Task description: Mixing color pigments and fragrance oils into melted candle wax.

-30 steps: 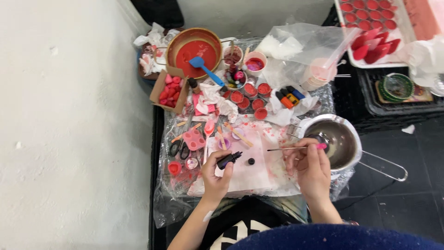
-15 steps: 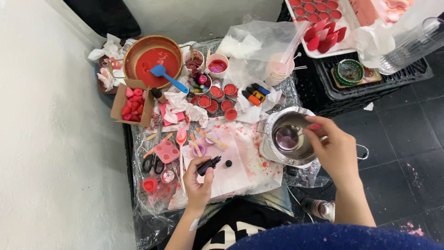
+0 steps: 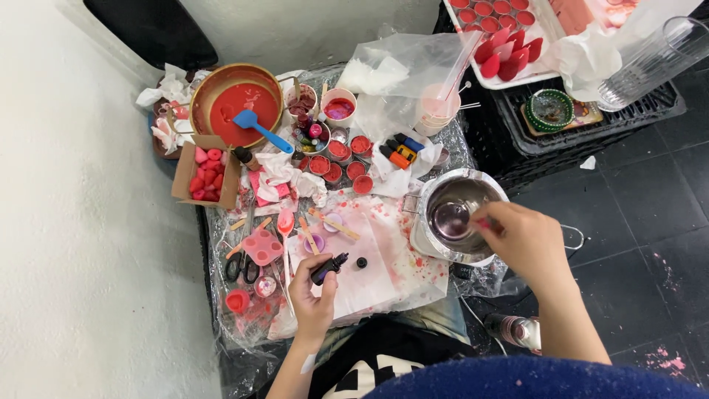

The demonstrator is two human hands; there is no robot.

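Head view, looking down: my left hand (image 3: pixel 314 290) grips a small dark dropper bottle (image 3: pixel 329 267), tilted with its tip pointing up and to the right, over stained white paper (image 3: pixel 384 270) on the cluttered surface (image 3: pixel 251 325). Just right of that bottle lies its small black cap (image 3: pixel 362 262). My right hand (image 3: pixel 526 238) reaches over the rim of a steel pouring pot (image 3: pixel 454 218), fingers pinched together on something thin whose pink end barely shows; what it is I cannot tell. Pale pinkish liquid sits in the pot's bottom. Beyond my left hand lie a pink silicone mould (image 3: pixel 264 245), black-handled scissors (image 3: pixel 241 264) and wooden sticks (image 3: pixel 336 224). Farther out from the same hand stands a brass-coloured bowl (image 3: pixel 225 94) of red wax with a blue spatula (image 3: pixel 258 128) resting in it, and beside it an open cardboard box (image 3: pixel 203 171) of red and pink pieces. Small round tins (image 3: pixel 341 161) filled with red cluster between the bowl and the pot. Past my right hand, a white tray (image 3: pixel 509 44) holds more red tins.
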